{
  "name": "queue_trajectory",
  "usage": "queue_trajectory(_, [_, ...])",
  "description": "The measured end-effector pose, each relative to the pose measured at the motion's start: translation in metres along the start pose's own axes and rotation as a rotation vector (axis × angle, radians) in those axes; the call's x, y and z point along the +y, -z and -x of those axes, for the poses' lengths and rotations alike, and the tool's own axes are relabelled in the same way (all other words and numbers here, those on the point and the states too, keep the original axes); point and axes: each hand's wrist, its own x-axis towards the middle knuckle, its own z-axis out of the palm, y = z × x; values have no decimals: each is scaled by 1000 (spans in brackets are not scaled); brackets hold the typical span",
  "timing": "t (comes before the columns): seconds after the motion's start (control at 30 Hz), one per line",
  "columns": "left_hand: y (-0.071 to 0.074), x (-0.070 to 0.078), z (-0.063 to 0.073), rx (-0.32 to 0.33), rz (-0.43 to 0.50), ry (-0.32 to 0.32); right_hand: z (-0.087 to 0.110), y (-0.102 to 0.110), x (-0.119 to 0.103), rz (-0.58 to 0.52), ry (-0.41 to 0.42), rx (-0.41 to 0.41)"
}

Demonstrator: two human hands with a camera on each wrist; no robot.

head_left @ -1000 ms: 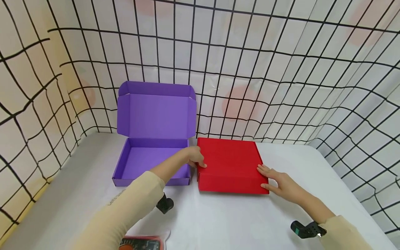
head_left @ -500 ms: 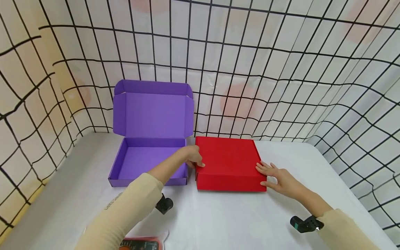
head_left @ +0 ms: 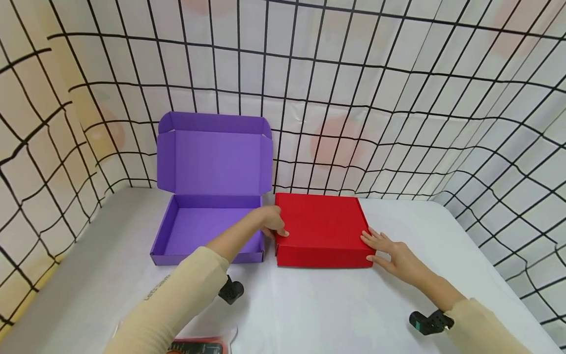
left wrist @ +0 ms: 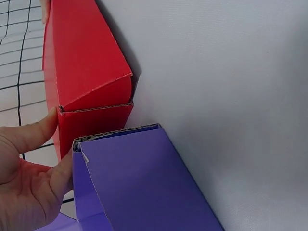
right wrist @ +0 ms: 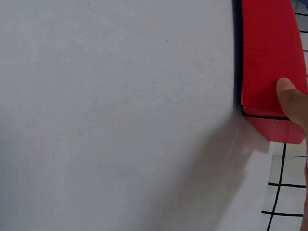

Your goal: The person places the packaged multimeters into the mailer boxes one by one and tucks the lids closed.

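A closed red box [head_left: 323,221] lies flat on the white table, right of the middle in the head view. At its near left edge, my left hand [head_left: 273,221] holds on, thumb on the lid's edge and fingers down the side. In the left wrist view those fingers [left wrist: 62,175] sit between the red box and the purple box [left wrist: 139,178]. My right hand [head_left: 395,255] rests on the near right corner, fingers spread over the top edge. The right wrist view shows its thumb [right wrist: 288,94] against the front face.
The purple box's raised lid [head_left: 216,162] stands up at the back, beside a black wire grid [head_left: 331,88] that encloses the table's [head_left: 327,314] far side. A red-edged pack with a dark device [head_left: 199,346] lies at the near edge, partly under the left sleeve.
The red box has shifted slightly away and to the left, with its front right corner moving most. Both hands keep their places on it. The head view has turned a little.
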Motion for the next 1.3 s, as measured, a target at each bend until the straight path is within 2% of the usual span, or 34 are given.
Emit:
queue_trajectory(0.1, [0,-1,-1,-4,1,-3,1,-1,1,-3,-4,-8])
queue_trajectory(0.2, [1,-3,-1,-4,0,-7,0,-6,4,-10,33,33])
queue_trajectory(0.37, [2,-7,-1,2,8,-16,-3,-13,6,40,101,103])
queue_trajectory(0.63, [3,-7,1,-8,25,-26,-1,-7,3,80,42,49])
queue_trajectory(0.8, [1,-6,-1,-16,41,-36,3,-11,5,85,37,102])
queue_trajectory(1.0, [0,-7,-1,-14,45,-34,5,-18,8,53,73,172])
queue_trajectory(1.3, [-1,-7,-2,-25,85,-27,7,-17,8,86,62,170])
